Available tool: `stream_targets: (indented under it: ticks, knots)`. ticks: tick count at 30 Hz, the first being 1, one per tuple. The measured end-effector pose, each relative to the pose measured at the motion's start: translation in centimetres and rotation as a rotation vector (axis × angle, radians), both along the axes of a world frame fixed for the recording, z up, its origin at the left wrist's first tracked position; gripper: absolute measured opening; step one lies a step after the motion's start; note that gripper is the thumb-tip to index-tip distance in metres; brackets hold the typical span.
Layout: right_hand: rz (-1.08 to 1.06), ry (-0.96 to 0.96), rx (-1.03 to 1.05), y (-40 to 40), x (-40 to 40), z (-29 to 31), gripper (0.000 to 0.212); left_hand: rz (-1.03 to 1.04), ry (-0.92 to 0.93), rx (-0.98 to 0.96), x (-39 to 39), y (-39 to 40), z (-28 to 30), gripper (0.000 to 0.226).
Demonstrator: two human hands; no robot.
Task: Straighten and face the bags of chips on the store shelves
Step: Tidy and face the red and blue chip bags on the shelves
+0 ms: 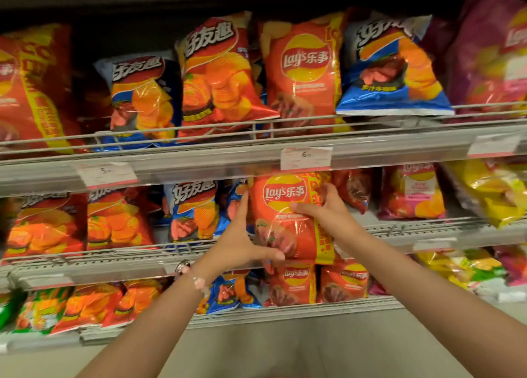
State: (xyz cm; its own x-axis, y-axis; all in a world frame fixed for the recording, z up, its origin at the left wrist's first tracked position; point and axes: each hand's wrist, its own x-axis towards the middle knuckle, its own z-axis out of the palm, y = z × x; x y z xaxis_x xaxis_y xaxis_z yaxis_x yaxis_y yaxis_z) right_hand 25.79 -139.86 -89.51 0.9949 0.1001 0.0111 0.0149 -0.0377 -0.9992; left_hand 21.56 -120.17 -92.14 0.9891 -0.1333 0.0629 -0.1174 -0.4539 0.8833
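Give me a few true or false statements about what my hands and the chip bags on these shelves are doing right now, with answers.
1. Both hands hold the red Lay's chip bag on the middle shelf. True.
2. The left hand is empty at the person's side. False: it grips the bag's lower left edge.
3. The right hand grips the bag's right side. True.
4. The left wrist is bare. False: it wears a beaded bracelet.
5. The white price tag hangs above the held bag. True.

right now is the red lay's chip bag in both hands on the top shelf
No, the red Lay's chip bag held by the left hand and right hand is at the middle shelf.
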Motion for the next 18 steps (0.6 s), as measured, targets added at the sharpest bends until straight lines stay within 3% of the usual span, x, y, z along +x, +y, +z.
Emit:
stream_targets:
  ticks: [5,7,12,16,18]
  knots:
    - [-0.089,-0.105,-0.019,-6.5,2.3,0.9,0.059,0.073,-0.228,0.799,2.3,-2.8,-2.0,0.130]
    - [-0.157,-0.119,-0.028,-8.6,3.6,1.0,0.057,0.145,-0.237,0.995,3.1,-4.0,-3.2,0.121]
    - [-0.216,-0.127,-0.044,-12.5,6.8,-0.2,0.074,0.266,-0.203,1.161,4.5,-5.1,-4.3,0.111]
    - [-0.203,-0.147,-0.170,-13.7,8.1,-0.9,0.068,0.276,-0.169,1.231,4.6,-5.4,-4.3,0.107]
    - [-0.165,-0.101,-0.238,-13.8,8.4,-0.8,0.065,0.294,-0.188,1.262,4.6,-5.7,-4.0,0.116]
